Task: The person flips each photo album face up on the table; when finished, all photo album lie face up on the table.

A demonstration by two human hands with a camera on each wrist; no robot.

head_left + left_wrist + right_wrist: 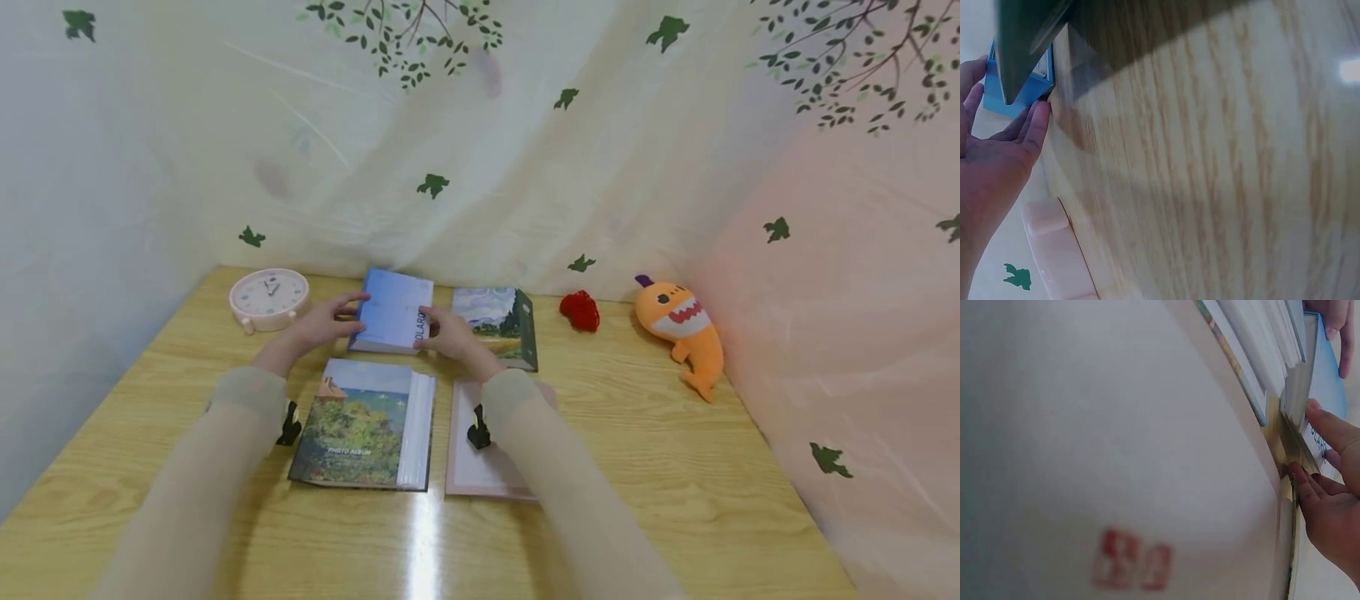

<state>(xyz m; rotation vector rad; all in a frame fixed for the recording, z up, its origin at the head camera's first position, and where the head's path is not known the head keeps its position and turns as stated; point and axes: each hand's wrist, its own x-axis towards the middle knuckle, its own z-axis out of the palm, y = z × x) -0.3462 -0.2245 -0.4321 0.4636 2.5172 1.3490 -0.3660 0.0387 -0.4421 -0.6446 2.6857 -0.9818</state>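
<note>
A thick blue album [393, 304] with dark letters along its right side lies at the back of the table. My left hand [318, 325] holds its left edge, fingers spread along the side; the left wrist view shows those fingertips at the blue corner [1019, 94]. On the opposite edge my right hand [453, 333] grips it, the thumb [1329, 425] on the cover and the other fingers low at the side. Just right of it, a landscape-covered album [491, 321] is partly behind my right hand. In front lies a photo album [356, 425] with a garden picture.
A pale pink book [487, 467] lies under my right forearm. The round pink clock [270, 296] stands at the back left. Toward the right are a red knitted thing [581, 311] and an orange shark plush [682, 329]. A printed cloth wall [510, 208] borders the table [637, 475].
</note>
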